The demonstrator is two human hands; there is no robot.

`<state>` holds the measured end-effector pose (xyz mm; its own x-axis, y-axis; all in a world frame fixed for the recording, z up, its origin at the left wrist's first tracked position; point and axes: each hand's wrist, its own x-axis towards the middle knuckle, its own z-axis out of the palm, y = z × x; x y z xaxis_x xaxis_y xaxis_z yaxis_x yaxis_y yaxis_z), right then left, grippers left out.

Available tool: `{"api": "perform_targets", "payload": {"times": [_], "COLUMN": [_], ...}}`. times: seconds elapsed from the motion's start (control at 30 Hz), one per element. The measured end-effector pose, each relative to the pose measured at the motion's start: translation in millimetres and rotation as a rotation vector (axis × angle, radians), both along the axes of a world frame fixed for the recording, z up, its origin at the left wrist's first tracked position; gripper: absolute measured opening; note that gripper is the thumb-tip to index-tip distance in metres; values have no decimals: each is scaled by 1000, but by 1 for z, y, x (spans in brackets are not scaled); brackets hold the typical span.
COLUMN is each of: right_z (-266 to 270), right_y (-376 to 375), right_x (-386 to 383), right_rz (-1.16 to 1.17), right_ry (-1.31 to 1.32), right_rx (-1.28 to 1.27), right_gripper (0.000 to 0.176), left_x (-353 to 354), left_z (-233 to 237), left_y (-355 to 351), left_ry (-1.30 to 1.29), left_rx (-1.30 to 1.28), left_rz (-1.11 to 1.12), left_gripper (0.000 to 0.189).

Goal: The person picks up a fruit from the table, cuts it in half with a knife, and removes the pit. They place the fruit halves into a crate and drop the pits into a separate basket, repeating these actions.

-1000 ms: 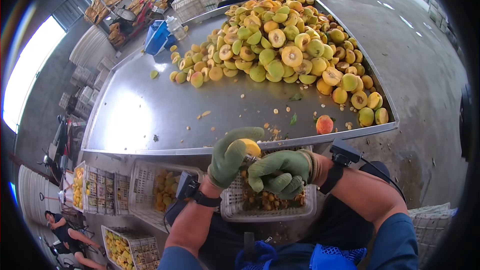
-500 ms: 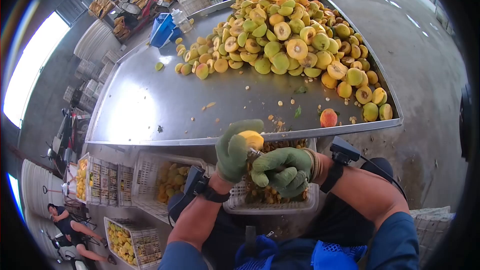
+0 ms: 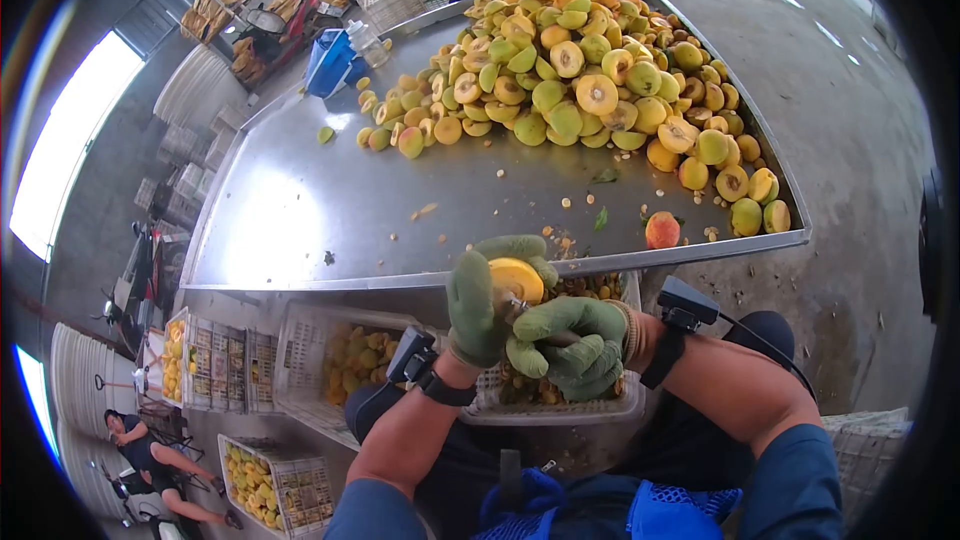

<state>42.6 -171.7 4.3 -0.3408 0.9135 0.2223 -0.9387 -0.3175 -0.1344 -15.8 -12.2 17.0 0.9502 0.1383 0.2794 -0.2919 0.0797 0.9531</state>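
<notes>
Here's the yellow fruit half [image 3: 520, 274], up by the table's near edge, clasped in the curled fingers of the gloved left hand [image 3: 478, 302]. The gloved right hand [image 3: 572, 345] is wrapped tight round a slim tool [image 3: 562, 338], metal end at the fruit; whether it's into the flesh, hard to say. Below, a pale crate [image 3: 590, 413]; beyond, one reddish fruit [image 3: 662, 230] on the metal table [image 3: 370, 195], then a great heap of cut fruit [image 3: 560, 80].
</notes>
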Motion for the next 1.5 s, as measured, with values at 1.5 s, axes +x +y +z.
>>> {"api": "perform_targets", "payload": {"times": [1.5], "right_z": [58], "right_y": [-77], "right_x": [30], "right_rz": [-1376], "right_ry": [-1949], "right_rx": [-817], "right_gripper": [31], "left_x": [42], "left_z": [24], "left_y": [19], "left_ry": [79], "left_rx": [303], "left_rz": [-190], "left_gripper": [56]}}
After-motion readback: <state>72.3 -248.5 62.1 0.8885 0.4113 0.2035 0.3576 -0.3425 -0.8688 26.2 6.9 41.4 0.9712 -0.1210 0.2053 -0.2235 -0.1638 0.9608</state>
